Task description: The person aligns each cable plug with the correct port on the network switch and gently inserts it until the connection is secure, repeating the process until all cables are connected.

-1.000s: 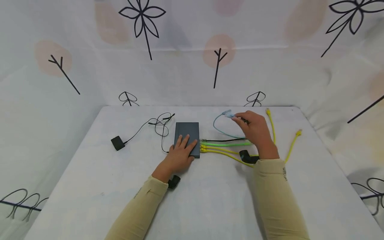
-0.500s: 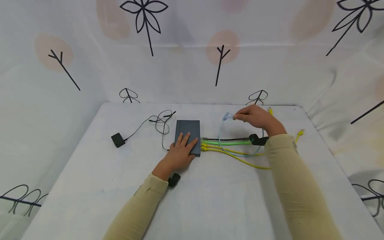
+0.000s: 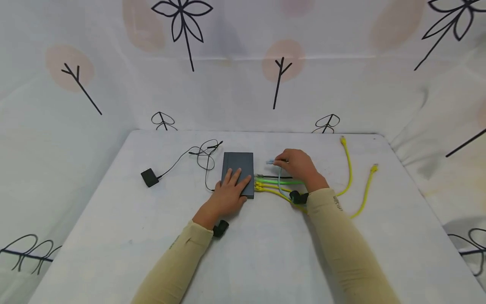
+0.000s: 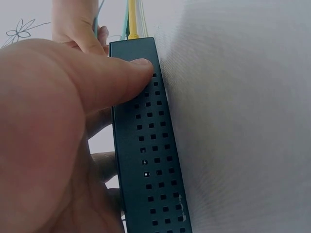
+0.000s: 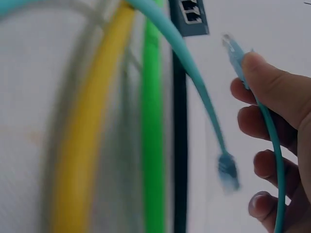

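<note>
My left hand (image 3: 226, 196) lies spread on top of a dark grey network switch (image 3: 238, 160), fingers straight. In the left wrist view the thumb (image 4: 121, 80) presses the switch's perforated side (image 4: 153, 145). My right hand (image 3: 298, 164) is just right of the switch and pinches one plug (image 5: 237, 57) of a light blue Ethernet cable (image 5: 269, 126) between thumb and fingers. That plug points toward the switch's open ports (image 5: 191, 10), apart from them. The cable's other plug (image 5: 227, 170) hangs free in the right wrist view.
Black, green (image 3: 281, 182) and yellow cables run from the switch's right side, under my right arm. Two yellow plug ends (image 3: 343, 141) lie at the right. A black power adapter (image 3: 149, 177) with a tangled cord (image 3: 205, 156) lies left on the white table (image 3: 95, 236).
My right hand first drew back to the right with the blue cable, then came left and nearer the switch, the plug now pointing at it. My left hand stays on the switch.
</note>
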Available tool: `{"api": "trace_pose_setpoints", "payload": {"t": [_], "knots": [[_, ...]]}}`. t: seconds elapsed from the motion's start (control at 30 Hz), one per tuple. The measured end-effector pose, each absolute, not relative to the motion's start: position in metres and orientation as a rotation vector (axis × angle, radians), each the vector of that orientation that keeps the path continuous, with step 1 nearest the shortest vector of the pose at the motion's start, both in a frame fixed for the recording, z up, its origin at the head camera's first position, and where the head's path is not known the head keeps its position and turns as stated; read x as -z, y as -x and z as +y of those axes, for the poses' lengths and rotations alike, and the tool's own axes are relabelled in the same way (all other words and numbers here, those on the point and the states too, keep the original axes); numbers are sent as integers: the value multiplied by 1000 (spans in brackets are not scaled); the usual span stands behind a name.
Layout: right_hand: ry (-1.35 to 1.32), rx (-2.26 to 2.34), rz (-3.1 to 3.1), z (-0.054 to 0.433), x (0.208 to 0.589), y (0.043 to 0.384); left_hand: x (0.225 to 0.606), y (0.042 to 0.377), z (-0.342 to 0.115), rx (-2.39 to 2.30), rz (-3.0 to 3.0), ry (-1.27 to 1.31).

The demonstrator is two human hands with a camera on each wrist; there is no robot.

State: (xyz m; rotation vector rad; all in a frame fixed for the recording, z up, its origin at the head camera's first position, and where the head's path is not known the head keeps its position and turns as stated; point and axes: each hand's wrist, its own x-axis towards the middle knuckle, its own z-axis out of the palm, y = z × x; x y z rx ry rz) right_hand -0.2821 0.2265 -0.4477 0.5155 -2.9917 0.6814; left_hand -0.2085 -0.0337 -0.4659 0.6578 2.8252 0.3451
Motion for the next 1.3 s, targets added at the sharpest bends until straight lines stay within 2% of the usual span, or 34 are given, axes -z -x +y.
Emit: {"api": "trace_pose_setpoints", "payload": {"t": [0.53, 1.3], "knots": [[-673, -822, -2862, 207, 477, 281, 465, 208, -34, -344, 2821, -652], [-798, -794, -2815, 198, 484, 278, 462, 208, -35, -336, 2831, -675]]}}
